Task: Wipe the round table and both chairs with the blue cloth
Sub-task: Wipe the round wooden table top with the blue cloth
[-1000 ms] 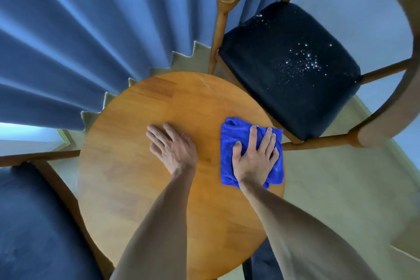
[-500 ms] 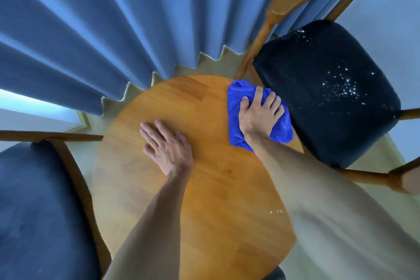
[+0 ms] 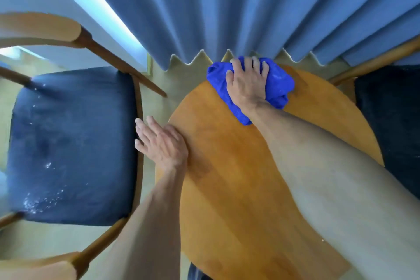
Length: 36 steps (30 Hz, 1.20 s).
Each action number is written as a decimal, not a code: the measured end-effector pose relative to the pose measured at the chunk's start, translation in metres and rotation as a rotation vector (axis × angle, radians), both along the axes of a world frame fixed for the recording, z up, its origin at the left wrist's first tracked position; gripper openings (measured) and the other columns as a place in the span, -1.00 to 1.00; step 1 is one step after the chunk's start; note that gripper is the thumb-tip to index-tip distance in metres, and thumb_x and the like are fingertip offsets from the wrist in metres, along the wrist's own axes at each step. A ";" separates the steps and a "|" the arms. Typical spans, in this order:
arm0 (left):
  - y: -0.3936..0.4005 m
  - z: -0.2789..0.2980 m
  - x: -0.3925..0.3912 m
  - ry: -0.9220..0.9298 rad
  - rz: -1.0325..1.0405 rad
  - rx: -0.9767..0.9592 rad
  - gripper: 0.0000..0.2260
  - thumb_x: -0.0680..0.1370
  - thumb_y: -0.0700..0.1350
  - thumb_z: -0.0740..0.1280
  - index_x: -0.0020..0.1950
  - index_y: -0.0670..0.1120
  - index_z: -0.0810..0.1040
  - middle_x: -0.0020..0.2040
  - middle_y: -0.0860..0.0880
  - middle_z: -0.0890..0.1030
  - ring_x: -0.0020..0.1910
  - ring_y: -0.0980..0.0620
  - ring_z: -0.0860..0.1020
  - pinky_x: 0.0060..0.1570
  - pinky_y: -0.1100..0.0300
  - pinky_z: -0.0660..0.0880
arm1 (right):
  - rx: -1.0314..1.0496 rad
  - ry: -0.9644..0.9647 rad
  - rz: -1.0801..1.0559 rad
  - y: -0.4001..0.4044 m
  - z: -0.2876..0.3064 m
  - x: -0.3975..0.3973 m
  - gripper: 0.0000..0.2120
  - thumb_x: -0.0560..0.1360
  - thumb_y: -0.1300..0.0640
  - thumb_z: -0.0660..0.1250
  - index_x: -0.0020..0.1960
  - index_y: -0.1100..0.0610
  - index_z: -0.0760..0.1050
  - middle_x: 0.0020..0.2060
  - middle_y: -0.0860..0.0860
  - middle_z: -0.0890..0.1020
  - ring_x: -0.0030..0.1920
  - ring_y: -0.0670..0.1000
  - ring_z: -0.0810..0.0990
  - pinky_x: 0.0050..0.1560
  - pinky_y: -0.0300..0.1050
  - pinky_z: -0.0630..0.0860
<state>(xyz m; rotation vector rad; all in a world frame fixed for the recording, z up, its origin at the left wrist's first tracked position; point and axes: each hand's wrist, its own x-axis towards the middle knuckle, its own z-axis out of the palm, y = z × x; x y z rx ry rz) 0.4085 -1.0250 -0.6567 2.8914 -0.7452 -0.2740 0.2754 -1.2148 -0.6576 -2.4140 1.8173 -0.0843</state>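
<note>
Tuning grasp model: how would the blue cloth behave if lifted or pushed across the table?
Likely floppy: the cloth is bunched in soft folds under the right hand, so it should drape and sag when lifted. Probably light, being thin fabric. Pushed, it seems apt to crumple or slide on the smooth table, so flat pressure from above suits it.

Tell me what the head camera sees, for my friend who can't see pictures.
A person's right hand presses a bunched blue cloth on the far edge of a round wooden table, by a blue curtain. Their left hand lies flat at the table's left edge. A dark-cushioned chair on the left has white specks on it.
</note>
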 end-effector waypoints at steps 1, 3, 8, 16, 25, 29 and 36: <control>0.011 0.000 0.009 0.004 0.037 0.004 -0.57 0.63 -0.07 0.05 0.49 -0.15 0.26 0.54 -0.19 0.23 0.50 -0.13 0.22 0.42 -0.14 0.12 | 0.003 0.004 0.072 0.005 0.002 0.015 -0.62 0.57 0.00 -0.02 0.19 0.09 0.48 0.06 0.14 0.58 0.20 0.21 0.45 0.36 0.22 0.23; 0.034 0.002 0.025 0.037 0.122 -0.004 -0.59 0.63 -0.07 0.07 0.47 -0.14 0.28 0.49 -0.15 0.33 0.45 -0.12 0.31 0.39 -0.09 0.20 | 0.002 0.002 0.219 0.023 0.004 0.049 -0.64 0.55 0.03 -0.02 0.10 0.09 0.51 -0.05 0.11 0.58 0.08 0.20 0.47 0.35 0.22 0.24; 0.079 0.003 0.038 0.122 0.227 -0.041 -0.64 0.63 -0.14 0.11 0.42 -0.17 0.34 0.28 -0.15 0.48 0.20 -0.19 0.48 0.15 -0.06 0.36 | -0.015 -0.077 0.373 0.093 0.006 0.111 -0.74 0.51 0.03 0.08 -0.09 0.11 0.51 -0.25 0.08 0.53 -0.09 0.16 0.46 0.36 0.20 0.28; 0.092 0.000 0.042 0.129 0.118 -0.113 -0.62 0.61 -0.13 0.16 0.41 -0.22 0.36 0.35 -0.18 0.44 0.26 -0.24 0.45 0.14 -0.10 0.39 | -0.021 -0.112 0.385 0.113 -0.001 0.106 -0.65 0.54 -0.02 0.09 0.15 0.08 0.54 0.19 0.11 0.56 0.37 0.19 0.37 0.44 0.14 0.17; 0.022 0.003 -0.001 0.104 -0.181 -0.074 -0.55 0.63 -0.06 0.05 0.50 -0.15 0.24 0.57 -0.25 0.11 0.55 -0.20 0.09 0.42 -0.06 0.14 | -0.011 -0.070 0.049 0.088 -0.002 0.037 -0.57 0.60 0.03 0.00 0.43 0.00 0.36 0.50 0.14 0.31 0.53 0.18 0.19 0.48 0.16 0.15; -0.010 0.004 -0.045 0.129 -0.302 -0.051 -0.52 0.64 -0.03 0.06 0.54 -0.14 0.17 0.58 -0.24 0.06 0.57 -0.20 0.03 0.44 -0.06 0.09 | -0.013 -0.031 -0.145 0.072 -0.002 -0.035 -0.57 0.60 0.02 0.00 0.42 0.00 0.36 0.49 0.14 0.32 0.52 0.17 0.20 0.47 0.15 0.16; -0.026 -0.001 -0.143 0.134 -0.588 -0.016 -0.49 0.61 0.01 0.07 0.53 -0.13 0.21 0.57 -0.30 0.04 0.55 -0.27 0.03 0.41 -0.12 0.16 | -0.004 -0.014 -0.481 0.088 -0.002 -0.185 -0.55 0.61 0.01 0.00 0.46 0.01 0.33 0.50 0.15 0.30 0.53 0.18 0.20 0.47 0.19 0.16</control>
